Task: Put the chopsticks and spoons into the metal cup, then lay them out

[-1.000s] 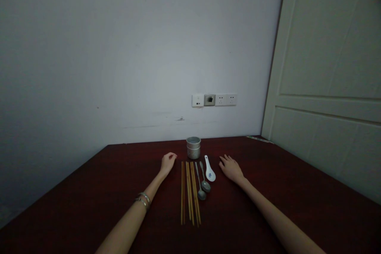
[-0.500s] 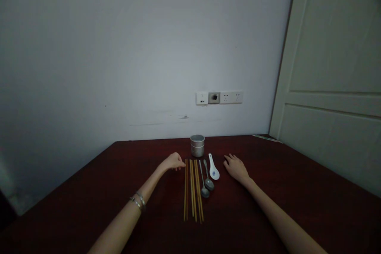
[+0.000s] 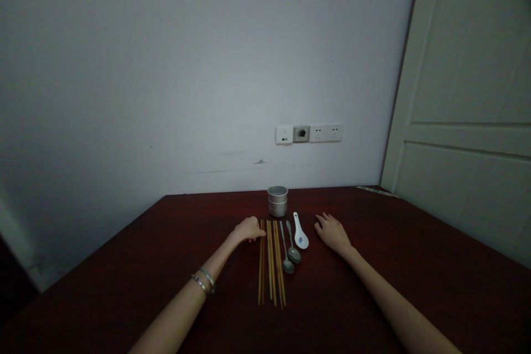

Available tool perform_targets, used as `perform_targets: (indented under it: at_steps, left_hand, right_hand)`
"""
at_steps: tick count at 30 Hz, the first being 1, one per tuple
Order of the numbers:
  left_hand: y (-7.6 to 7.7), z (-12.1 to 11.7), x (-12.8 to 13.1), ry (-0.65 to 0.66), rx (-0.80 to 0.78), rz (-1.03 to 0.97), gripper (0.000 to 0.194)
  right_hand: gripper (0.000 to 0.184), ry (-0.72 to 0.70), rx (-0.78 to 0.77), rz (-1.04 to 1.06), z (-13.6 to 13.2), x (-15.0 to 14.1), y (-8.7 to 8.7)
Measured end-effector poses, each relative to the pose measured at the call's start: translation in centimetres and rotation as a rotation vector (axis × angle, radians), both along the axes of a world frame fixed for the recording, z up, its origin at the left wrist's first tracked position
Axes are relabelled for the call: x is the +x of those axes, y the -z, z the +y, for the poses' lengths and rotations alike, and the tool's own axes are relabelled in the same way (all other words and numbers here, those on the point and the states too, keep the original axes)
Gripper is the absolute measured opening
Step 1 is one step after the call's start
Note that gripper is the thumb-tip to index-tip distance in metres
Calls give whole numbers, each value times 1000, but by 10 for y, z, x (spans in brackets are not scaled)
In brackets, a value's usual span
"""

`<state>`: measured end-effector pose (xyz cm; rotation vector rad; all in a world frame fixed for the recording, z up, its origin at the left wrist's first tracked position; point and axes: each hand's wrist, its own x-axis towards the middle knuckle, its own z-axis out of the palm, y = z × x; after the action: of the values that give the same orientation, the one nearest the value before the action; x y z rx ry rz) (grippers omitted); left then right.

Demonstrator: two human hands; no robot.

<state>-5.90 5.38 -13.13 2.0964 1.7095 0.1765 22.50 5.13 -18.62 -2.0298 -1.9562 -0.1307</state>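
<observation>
Over the upper part of the leftmost pair of chopsticks, my left hand has its fingers curled in and its thumb lying across the sticks. The chopsticks still lie on the table. Several more wooden chopsticks lie side by side just to the right. Beyond them are two metal spoons, one longer to the left and one with a wider bowl. A white ceramic soup spoon with a blue mark lies furthest right. My right hand rests flat and open on the table, beside the soup spoon and apart from it.
A grey metal cup stands upright behind the utensils. The dark red table meets a pale wall with sockets at the back. A panelled door stands on the right.
My left hand has moved a little to the right, and its thumb now lies over the leftmost chopsticks. My right hand stays put; the view has shifted slightly.
</observation>
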Motion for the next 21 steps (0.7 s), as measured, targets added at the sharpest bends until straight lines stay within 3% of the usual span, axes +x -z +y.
perform_targets:
  at_steps: [21]
  left_hand:
    - [3, -15, 11, -33, 156, 132, 29]
  right_hand:
    - [46, -1, -13, 6, 0, 0, 0]
